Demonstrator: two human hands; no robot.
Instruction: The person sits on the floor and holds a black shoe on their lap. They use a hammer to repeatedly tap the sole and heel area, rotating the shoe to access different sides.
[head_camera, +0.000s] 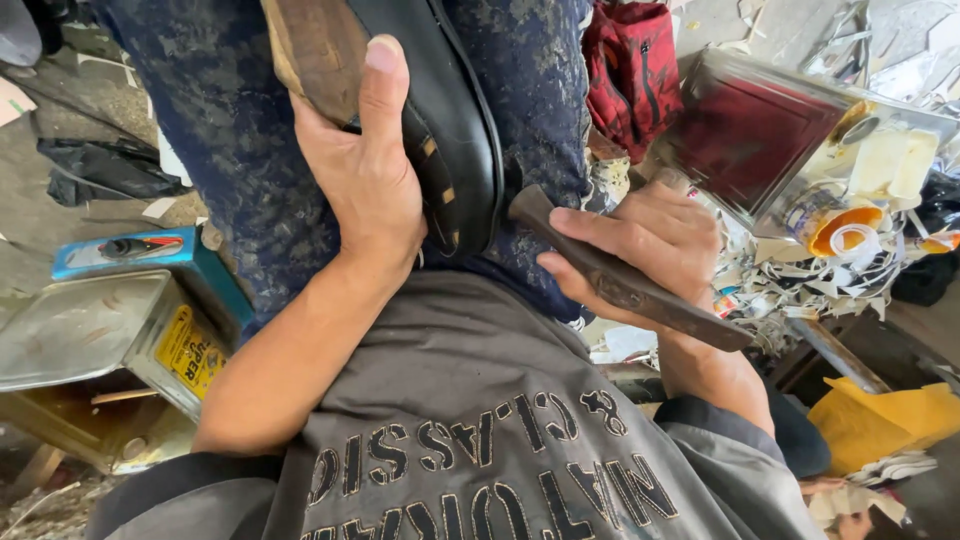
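My left hand (365, 170) grips a black shoe (455, 130) mounted on a wooden last (318, 50), pressing it against my lap on blue patterned trousers (225, 130). The thumb lies along the wood, the palm covers the shoe's edge. My right hand (650, 245) holds a dark, worn wooden tool handle (625, 285). Its upper end touches the black shoe's rim near the middle of the view. The tool's working end is hidden against the shoe.
A dented metal tin (90, 335) with a yellow label and a blue tin (150, 255) stand at left. At right lie a dark red framed board (745, 130), an orange glue pot (840, 225), scraps of white trimmings (850, 285), a yellow cloth (880, 420) and a red bag (630, 65).
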